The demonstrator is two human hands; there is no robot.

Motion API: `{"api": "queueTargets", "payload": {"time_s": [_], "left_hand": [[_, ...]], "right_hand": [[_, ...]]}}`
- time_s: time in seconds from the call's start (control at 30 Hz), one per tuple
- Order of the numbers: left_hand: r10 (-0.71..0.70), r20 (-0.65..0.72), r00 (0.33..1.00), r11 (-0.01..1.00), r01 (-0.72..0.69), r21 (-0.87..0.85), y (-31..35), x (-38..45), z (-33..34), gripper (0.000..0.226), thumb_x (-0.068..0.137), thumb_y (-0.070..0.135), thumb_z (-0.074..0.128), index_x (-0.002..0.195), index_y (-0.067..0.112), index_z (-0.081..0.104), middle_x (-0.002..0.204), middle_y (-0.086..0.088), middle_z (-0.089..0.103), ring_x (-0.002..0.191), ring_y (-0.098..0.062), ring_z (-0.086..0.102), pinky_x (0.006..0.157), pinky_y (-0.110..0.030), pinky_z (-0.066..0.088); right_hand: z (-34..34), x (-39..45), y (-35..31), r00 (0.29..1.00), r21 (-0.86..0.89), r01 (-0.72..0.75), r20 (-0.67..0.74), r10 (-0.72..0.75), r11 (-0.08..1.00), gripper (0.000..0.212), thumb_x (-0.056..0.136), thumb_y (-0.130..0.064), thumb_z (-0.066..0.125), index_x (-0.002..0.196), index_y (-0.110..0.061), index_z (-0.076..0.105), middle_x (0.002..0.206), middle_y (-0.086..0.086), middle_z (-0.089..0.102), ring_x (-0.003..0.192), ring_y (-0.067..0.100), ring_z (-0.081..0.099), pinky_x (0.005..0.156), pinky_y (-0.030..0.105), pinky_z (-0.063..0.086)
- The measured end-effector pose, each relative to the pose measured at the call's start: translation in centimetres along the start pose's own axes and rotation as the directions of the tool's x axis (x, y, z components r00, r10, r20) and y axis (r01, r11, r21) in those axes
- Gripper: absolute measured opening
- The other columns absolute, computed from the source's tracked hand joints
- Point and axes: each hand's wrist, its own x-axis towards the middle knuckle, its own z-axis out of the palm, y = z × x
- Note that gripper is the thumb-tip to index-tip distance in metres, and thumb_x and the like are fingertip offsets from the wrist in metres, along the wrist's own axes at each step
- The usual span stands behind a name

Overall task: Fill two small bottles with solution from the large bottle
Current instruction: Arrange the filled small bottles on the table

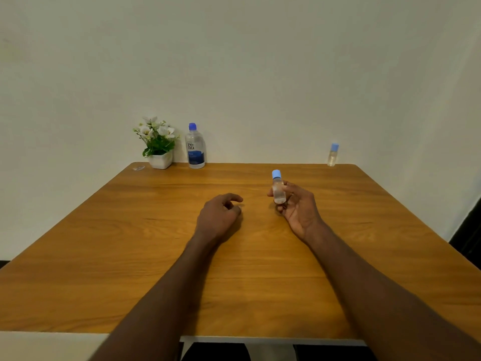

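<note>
Uncapping comes next, I judge: my right hand [299,209] holds the small bottle [278,190] upright in its fingers, blue cap on, just above the table [130,256]. I would steady the body and twist the cap with my left hand [220,214], which rests loosely curled and holding nothing, just left of the bottle. Well beyond that hand stands the large bottle [195,147]; the second small bottle [333,155] stands far past my right hand.

head view, looking forward and down, close over the table [130,256]
</note>
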Motion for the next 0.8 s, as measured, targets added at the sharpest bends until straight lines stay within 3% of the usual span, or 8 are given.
{"api": "queueTargets", "payload": {"time_s": [0.1, 0.37, 0.57, 0.7, 0.8], "left_hand": [[-0.002, 0.011, 1.0, 1.0, 0.002, 0.03, 0.0, 0.0, 0.1, 0.027, 0.099, 0.03, 0.064, 0.125, 0.034, 0.071, 0.104, 0.01, 0.067, 0.091, -0.005, 0.063, 0.077, -0.028, 0.055], [-0.017, 0.016, 1.0, 0.999, 0.017, -0.033, 0.8, 1.6, 1.3, 0.027, 0.099, 0.023, 0.066, 0.126, 0.027, 0.071, 0.113, 0.001, 0.069, 0.095, -0.007, 0.063, 0.075, -0.024, 0.053], [0.061, 0.053, 0.997, 0.996, -0.058, -0.062, 3.5, 5.9, 5.4, 0.029, 0.098, 0.019, 0.065, 0.126, 0.021, 0.071, 0.107, 0.003, 0.068, 0.094, -0.009, 0.064, 0.076, -0.024, 0.056], [0.079, 0.065, 0.995, 0.997, -0.08, 0.012, 4.5, 10.0, 8.3, 0.031, 0.096, 0.018, 0.065, 0.125, 0.016, 0.072, 0.108, -0.001, 0.07, 0.094, -0.012, 0.065, 0.086, -0.035, 0.06], [0.066, 0.114, 0.991, 0.996, -0.073, 0.055, 5.3, 13.1, 10.0, 0.034, 0.092, 0.02, 0.064, 0.123, 0.011, 0.073, 0.112, -0.008, 0.072, 0.101, -0.021, 0.067, 0.088, -0.033, 0.056]], "right_hand": [[-0.7, -0.1, -0.2, 0.999, 0.169, -0.034, 0.011, 0.033, 0.985, 0.036, 0.099, -0.019, 0.055, 0.127, 0.003, 0.059, 0.103, 0.019, 0.075, 0.067, 0.015, 0.052, 0.058, 0.025, 0.042], [-1.4, 0.5, -0.1, 0.996, 0.244, -0.086, 0.011, 0.086, 0.966, 0.037, 0.098, -0.024, 0.064, 0.127, 0.0, 0.064, 0.122, 0.016, 0.073, 0.073, 0.012, 0.055, 0.064, 0.024, 0.048], [-3.0, 1.7, -0.5, 0.992, 0.423, -0.121, 0.026, 0.121, 0.898, 0.03, 0.1, -0.015, 0.056, 0.127, -0.006, 0.061, 0.131, 0.015, 0.072, 0.084, 0.02, 0.062, 0.07, 0.029, 0.042], [-5.4, 3.9, -2.2, 0.994, 0.38, -0.1, -0.007, 0.111, 0.92, 0.038, 0.094, -0.015, 0.063, 0.131, -0.004, 0.062, 0.122, 0.014, 0.075, 0.08, 0.019, 0.065, 0.069, 0.029, 0.043], [-7.0, 6.8, -3.8, 0.985, 0.138, 0.007, -0.174, 0.017, 0.99, 0.032, 0.095, -0.015, 0.068, 0.126, -0.01, 0.068, 0.109, 0.01, 0.077, 0.082, 0.017, 0.067, 0.064, 0.029, 0.047]]}}
